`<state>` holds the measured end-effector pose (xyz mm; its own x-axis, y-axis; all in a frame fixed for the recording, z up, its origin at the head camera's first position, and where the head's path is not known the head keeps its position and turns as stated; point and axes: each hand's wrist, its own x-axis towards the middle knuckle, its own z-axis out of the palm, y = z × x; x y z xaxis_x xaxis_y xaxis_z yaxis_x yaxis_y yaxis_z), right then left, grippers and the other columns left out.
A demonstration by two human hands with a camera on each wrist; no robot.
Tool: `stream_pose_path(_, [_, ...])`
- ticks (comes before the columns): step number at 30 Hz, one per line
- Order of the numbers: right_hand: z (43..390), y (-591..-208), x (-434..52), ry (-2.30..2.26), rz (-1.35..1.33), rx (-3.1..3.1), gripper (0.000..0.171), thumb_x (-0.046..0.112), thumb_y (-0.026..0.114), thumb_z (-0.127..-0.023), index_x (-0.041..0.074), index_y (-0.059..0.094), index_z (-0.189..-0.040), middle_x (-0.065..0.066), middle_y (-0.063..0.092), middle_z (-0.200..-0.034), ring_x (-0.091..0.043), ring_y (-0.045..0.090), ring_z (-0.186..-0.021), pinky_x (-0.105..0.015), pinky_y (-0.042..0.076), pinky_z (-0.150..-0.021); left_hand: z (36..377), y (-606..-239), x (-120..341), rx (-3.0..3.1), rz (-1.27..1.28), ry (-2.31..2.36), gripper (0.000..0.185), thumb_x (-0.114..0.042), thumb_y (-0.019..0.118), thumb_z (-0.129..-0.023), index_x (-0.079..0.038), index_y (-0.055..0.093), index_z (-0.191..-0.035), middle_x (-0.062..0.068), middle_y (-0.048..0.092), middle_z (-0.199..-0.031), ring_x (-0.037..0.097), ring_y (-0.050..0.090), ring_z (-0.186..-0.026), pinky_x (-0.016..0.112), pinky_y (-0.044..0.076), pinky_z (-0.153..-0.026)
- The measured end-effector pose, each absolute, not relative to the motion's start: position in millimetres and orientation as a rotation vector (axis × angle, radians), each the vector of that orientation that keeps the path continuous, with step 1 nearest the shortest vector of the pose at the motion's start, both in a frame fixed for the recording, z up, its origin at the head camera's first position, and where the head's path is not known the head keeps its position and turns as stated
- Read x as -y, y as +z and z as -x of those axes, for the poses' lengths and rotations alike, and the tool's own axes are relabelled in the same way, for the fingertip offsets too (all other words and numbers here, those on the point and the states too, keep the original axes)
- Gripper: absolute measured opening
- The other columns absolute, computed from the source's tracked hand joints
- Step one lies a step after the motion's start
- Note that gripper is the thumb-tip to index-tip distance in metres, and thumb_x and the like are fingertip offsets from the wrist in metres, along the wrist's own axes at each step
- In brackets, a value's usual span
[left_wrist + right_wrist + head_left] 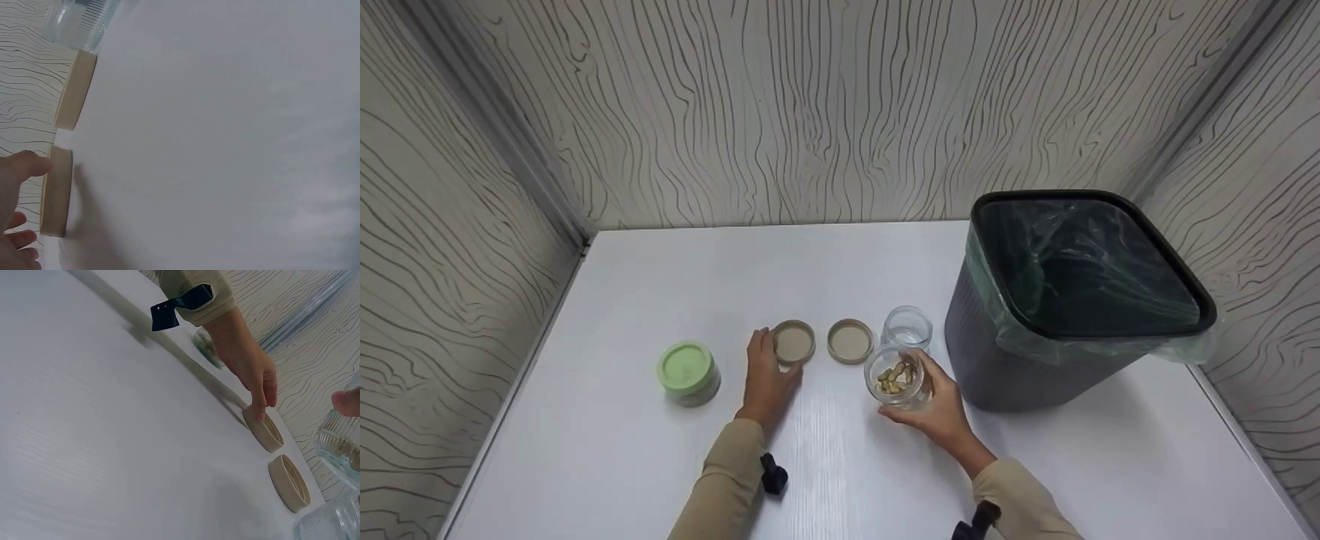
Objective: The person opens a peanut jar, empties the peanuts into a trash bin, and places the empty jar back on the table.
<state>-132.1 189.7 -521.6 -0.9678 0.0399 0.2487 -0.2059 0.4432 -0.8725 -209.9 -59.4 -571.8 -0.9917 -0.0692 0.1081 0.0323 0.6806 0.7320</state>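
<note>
My left hand rests on the table, its fingertips against the rim of a round beige lid that lies open side up. In the left wrist view the thumb touches that lid's side. A second beige lid lies just to its right. My right hand grips a ribbed glass jar with a few nuts inside, held a little above the table. An empty glass jar stands behind it.
A jar with a green lid stands left of my left hand. A black bin with a green liner fills the right side of the white table. Patterned walls close in the back and both sides.
</note>
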Motion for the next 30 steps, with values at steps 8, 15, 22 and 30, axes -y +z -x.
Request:
stream_pose_path(8, [131.6, -513.2, -191.6, 1.539, -0.224, 2.423, 0.092, 0.012, 0.093, -0.055, -0.005, 0.049, -0.134, -0.022, 0.06, -0.131, -0.001, 0.051, -0.122, -0.004, 0.034, -0.102, 209.1, -569.3, 57.2, 2.704, 0.041, -1.242, 0.068, -0.01, 0.072, -0.083, 0.003, 0.039, -0.141, 0.025, 0.035, -0.148, 0.041, 0.027, -0.145, 0.047, 0.029, -0.12])
stream_pose_path(15, [130.6, -503.8, -195.4, 1.477, -0.24, 2.43, 0.09, 0.013, 0.094, -0.053, -0.003, 0.052, -0.131, -0.019, 0.062, -0.129, 0.008, 0.049, -0.117, -0.006, 0.037, -0.1, 209.2, -568.4, 54.5, 2.635, 0.175, -1.196, 0.064, -0.005, 0.073, -0.081, 0.002, 0.044, -0.136, 0.025, 0.042, -0.143, 0.044, 0.032, -0.142, 0.048, 0.034, -0.116])
stream_pose_path(22, [129.7, -491.1, -200.2, 1.515, -0.29, 2.388, 0.088, 0.008, 0.093, -0.052, -0.002, 0.053, -0.129, -0.02, 0.062, -0.127, 0.012, 0.049, -0.116, -0.003, 0.037, -0.099, 208.4, -562.0, 49.8, 2.591, 0.289, -1.196, 0.057, -0.006, 0.071, -0.083, 0.003, 0.044, -0.133, 0.028, 0.042, -0.14, 0.047, 0.038, -0.137, 0.049, 0.038, -0.113])
stream_pose_path(30, [127.4, -477.5, -203.1, 1.444, -0.292, 2.436, 0.089, 0.009, 0.094, -0.05, -0.003, 0.054, -0.129, -0.02, 0.064, -0.126, 0.009, 0.051, -0.114, -0.007, 0.041, -0.098, 208.4, -552.9, 41.1, 2.581, 0.369, -1.13, 0.051, -0.006, 0.072, -0.082, 0.0, 0.046, -0.126, 0.02, 0.047, -0.134, 0.037, 0.045, -0.133, 0.04, 0.039, -0.114])
